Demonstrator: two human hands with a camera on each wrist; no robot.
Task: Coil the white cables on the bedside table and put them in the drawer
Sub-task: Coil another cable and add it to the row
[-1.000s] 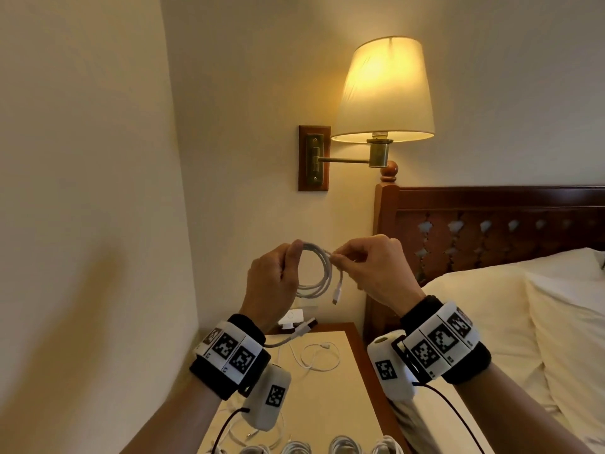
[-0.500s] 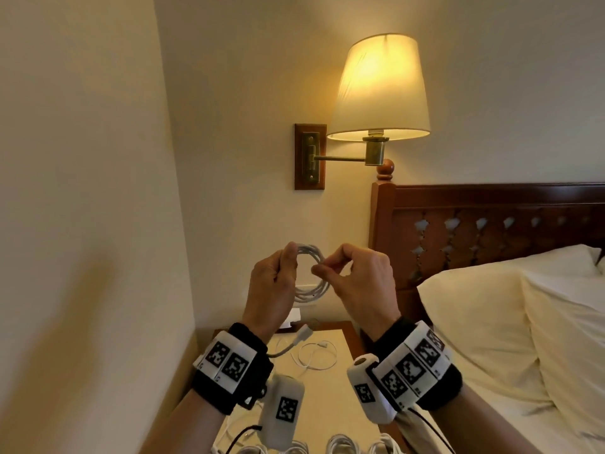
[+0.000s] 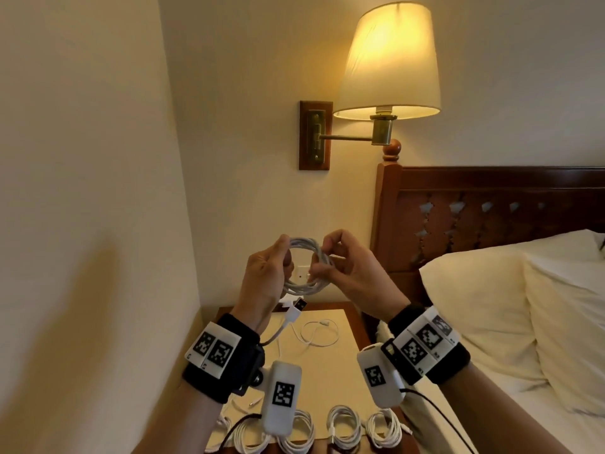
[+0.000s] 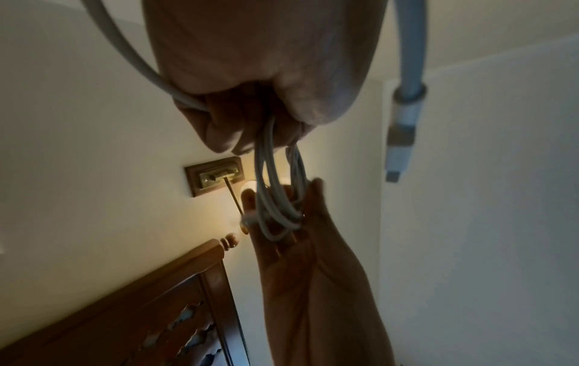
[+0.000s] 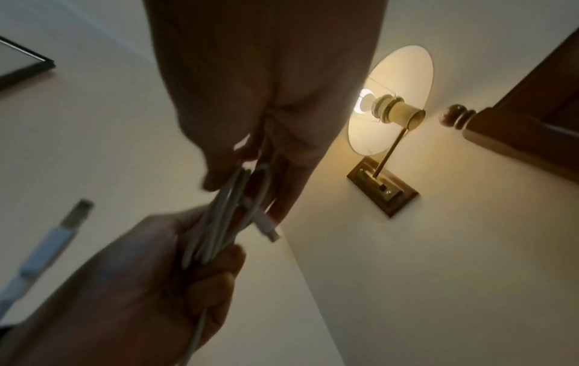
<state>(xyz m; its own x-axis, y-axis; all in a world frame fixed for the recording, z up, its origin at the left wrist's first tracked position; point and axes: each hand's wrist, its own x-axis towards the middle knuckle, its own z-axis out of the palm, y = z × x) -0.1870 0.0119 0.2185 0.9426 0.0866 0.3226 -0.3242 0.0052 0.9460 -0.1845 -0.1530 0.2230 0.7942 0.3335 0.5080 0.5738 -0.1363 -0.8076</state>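
A coiled white cable point(image 3: 302, 267) hangs in the air above the bedside table point(image 3: 327, 371), held between both hands. My left hand point(image 3: 266, 276) grips the coil's left side; in the left wrist view the loops point(image 4: 275, 188) run out of its fist. My right hand point(image 3: 347, 273) pinches the coil's right side, with the small plug point(image 5: 266, 229) poking out by its fingers. The cable's USB plug point(image 3: 296, 308) dangles free below the left hand. One loose white cable point(image 3: 319, 334) lies on the table. The drawer is out of sight.
Several coiled white cables point(image 3: 343, 427) line the table's near edge. A lit wall lamp point(image 3: 388, 60) hangs above. The wooden headboard point(image 3: 491, 204) and a bed with pillows point(image 3: 523, 306) stand to the right; a wall closes the left side.
Both hands came closer together and lower with the coil. The small plug that hung loose from the right fingers a second ago is now drawn in against the coil.
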